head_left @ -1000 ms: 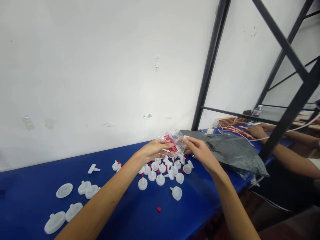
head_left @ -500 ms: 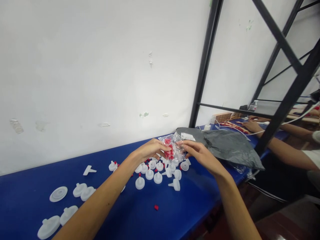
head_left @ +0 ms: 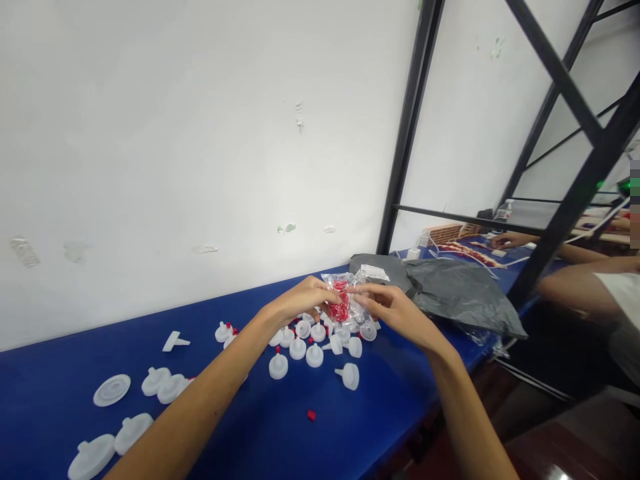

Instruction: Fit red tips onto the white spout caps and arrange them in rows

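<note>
A clear plastic bag (head_left: 340, 310) full of small red caps is held above the far part of the blue table. My left hand (head_left: 307, 300) grips its left side, thumb on top and fingers curled beneath. My right hand (head_left: 385, 303) pinches at the right side of the bag, its index finger and thumb against the plastic. Under and around the bag lie several white plastic funnel-shaped caps (head_left: 315, 355), some with red tips. One loose red cap (head_left: 311, 415) lies nearer the table's front edge.
More large white caps (head_left: 93, 455) lie at the left on the blue table (head_left: 280, 437). Grey plastic bags (head_left: 460, 290) rest at the right beside a black metal frame (head_left: 407, 147). Beyond it, another person's arm (head_left: 575, 287) is at a table. A white wall (head_left: 200, 133) stands behind.
My right fingers have shifted slightly left over the bag, and the bag lies flatter between my hands. The other person's arm beyond the frame has moved.
</note>
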The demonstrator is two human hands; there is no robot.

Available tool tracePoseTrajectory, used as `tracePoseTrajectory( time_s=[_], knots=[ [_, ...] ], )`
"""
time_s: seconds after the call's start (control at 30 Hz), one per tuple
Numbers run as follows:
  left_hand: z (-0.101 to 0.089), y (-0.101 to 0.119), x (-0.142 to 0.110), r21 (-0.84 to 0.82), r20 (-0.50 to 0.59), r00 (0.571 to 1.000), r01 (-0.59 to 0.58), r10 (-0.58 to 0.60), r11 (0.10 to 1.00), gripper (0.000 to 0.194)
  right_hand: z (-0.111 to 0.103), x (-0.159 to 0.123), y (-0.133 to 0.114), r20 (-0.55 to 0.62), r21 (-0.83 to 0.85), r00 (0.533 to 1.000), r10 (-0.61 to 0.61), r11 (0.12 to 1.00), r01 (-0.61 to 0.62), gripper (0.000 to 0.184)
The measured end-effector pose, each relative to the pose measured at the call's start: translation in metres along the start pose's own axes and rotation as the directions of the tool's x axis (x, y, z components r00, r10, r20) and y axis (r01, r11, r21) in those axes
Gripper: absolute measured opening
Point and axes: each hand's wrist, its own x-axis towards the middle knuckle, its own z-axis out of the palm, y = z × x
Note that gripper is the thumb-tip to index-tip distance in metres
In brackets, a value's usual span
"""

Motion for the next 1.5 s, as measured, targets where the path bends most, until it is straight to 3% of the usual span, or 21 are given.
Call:
tracePoseTrajectory(
  time_s=[0.37,0.63,0.73,0.83,0.93,1.03,1.13,1.27,1.33,1.5],
  knots=[
    [-0.004,0.001,-0.002,0.091,0.087,0.996,-0.004,-0.004,0.996,0.036,0.006,0.004,0.005,0.064,0.109,0.998,0.001,0.994,-0.008,0.031],
    [-0.005,-0.005,0.000,-0.064,0.060,0.998,0.010,-0.006,0.998,0.039,0.012,0.006,-0.004,-0.021,0.089,0.996,-0.087,0.992,0.089,0.024],
    [-0.007,-0.007,0.001,-0.114,0.060,0.998,0.026,-0.019,0.993,0.038,0.012,0.006,0.000,-0.047,0.103,0.997,-0.066,0.992,0.070,0.024],
    [-0.012,-0.008,0.003,-0.144,0.000,0.998,0.061,-0.062,0.988,0.036,0.007,0.007,0.008,-0.159,0.130,0.987,-0.005,0.991,0.026,0.027],
    [-0.020,-0.009,0.003,-0.173,-0.156,0.982,0.079,-0.107,0.982,0.036,0.002,0.007,0.017,-0.280,0.047,0.959,0.040,0.999,-0.028,0.028],
    [-0.027,-0.010,0.003,-0.195,-0.255,0.958,0.079,-0.128,0.978,0.035,0.005,0.008,0.020,-0.255,-0.133,0.967,0.019,0.990,-0.054,0.021],
    [-0.030,-0.010,0.003,-0.207,-0.267,0.954,0.082,-0.137,0.975,0.034,0.015,0.010,0.017,-0.177,-0.270,0.984,0.009,0.961,-0.058,0.018],
    [-0.028,-0.007,0.002,-0.215,-0.258,0.956,0.083,-0.139,0.973,0.033,0.024,0.013,0.014,-0.156,-0.297,0.988,-0.005,0.954,-0.043,0.024],
    [-0.024,-0.004,0.002,-0.219,-0.252,0.957,0.086,-0.142,0.972,0.032,0.022,0.013,0.013,-0.171,-0.247,0.985,0.001,0.968,-0.044,0.034],
    [-0.010,-0.001,0.002,-0.250,-0.192,0.973,0.078,-0.128,0.965,0.029,0.017,0.010,0.006,-0.127,0.093,0.986,0.110,0.991,-0.098,0.053]
  ],
)
